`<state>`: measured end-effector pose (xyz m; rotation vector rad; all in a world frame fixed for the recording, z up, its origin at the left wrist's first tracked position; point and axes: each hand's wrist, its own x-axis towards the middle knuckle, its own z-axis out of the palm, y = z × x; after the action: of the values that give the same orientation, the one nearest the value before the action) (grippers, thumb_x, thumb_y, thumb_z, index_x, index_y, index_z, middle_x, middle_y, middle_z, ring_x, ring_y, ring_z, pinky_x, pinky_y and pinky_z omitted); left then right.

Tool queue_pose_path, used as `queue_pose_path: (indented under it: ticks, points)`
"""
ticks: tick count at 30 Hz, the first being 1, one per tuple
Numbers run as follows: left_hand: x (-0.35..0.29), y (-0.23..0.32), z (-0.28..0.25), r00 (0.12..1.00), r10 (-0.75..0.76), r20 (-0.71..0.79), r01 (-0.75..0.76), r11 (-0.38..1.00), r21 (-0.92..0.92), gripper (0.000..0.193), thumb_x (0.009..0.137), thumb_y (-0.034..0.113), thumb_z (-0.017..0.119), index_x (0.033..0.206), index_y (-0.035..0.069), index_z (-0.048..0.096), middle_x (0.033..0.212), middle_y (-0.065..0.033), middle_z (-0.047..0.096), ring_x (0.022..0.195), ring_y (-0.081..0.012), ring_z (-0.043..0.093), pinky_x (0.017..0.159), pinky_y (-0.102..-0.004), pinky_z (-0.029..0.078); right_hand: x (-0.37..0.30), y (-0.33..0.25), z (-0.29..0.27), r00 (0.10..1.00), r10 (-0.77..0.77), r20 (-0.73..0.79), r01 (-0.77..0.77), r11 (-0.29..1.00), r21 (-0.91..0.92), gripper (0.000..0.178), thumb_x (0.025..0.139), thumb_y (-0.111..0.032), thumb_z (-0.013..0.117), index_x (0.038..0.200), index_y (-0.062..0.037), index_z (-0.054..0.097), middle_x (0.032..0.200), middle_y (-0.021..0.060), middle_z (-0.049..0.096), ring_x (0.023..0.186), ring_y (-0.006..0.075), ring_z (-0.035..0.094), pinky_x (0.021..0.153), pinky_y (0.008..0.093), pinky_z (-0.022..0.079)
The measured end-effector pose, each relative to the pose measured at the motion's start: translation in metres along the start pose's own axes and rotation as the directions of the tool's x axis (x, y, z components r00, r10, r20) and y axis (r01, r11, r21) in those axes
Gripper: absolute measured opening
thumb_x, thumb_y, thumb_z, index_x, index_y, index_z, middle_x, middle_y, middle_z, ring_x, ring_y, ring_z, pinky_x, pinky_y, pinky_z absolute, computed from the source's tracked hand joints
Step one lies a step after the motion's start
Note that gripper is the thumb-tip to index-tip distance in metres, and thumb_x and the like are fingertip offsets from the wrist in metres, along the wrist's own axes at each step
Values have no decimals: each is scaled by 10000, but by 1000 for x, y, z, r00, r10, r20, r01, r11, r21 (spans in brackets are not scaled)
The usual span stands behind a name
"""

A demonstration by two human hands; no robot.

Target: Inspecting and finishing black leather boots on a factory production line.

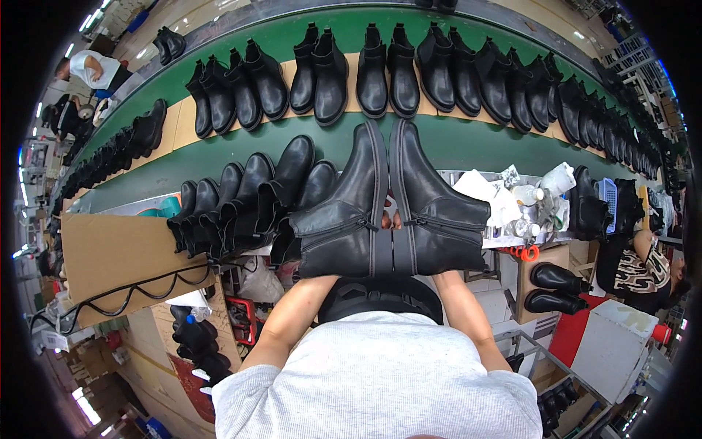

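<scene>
A pair of black leather ankle boots is held up in front of me, soles close together and toes pointing away. My left hand (pixel 385 217) grips the left boot (pixel 344 197), and my right hand (pixel 397 219) grips the right boot (pixel 436 192). Only a few fingertips show in the gap between the soles; the rest of both hands is hidden behind the boots. Each boot has a zip along the side facing up. Several more black boots (pixel 257 175) lean in a row just left of the held pair.
Rows of black boots (pixel 330 77) stand on cardboard along the green conveyor belt (pixel 344 132). Bottles (pixel 528 194) and white paper (pixel 482 194) lie at right, near a blue basket (pixel 607 205). A cardboard sheet (pixel 124 256) is at left. Co-workers (pixel 643 274) are at right and far left.
</scene>
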<state>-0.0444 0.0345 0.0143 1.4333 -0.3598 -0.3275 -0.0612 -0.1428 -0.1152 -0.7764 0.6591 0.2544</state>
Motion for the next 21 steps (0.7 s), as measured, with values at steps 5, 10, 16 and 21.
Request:
queue_pose_path:
  ticks: [5,10,16,21]
  points:
    - [2,-24,-23,995,-15,-100,28,990,136,480,941,258,402,1368,60,308,1241,-92,487,1139,-173,461,972,-284,350,-17,-24,-47,996,-89,-3,89,995,-44,464,925,-286,479,1279,11,433,1220,118,489,1139,191,457,992,293,334]
    - [0,-70,-68,962,-269,-48,273,957,99,565,968,393,331,1399,36,257,1322,-92,439,1226,-164,397,1029,-281,273,-31,-57,-31,670,-687,282,560,218,-799,638,867,-331,560,1330,47,338,1242,268,485,1157,299,491,960,321,362]
    - [29,-31,-79,890,-448,89,406,865,295,624,945,409,385,1396,10,222,1229,-109,534,1061,-156,519,964,-252,350,-25,-66,-32,756,-606,247,528,341,-778,573,887,-307,543,1302,55,383,1191,211,540,1079,272,544,921,302,398]
    - [39,-33,-71,914,-374,154,373,927,39,621,903,254,538,1378,-31,258,1104,-118,591,967,-148,572,885,-269,432,-22,-79,-33,998,0,61,28,890,-455,410,919,-254,463,1204,39,501,1126,117,585,1021,174,564,891,275,429]
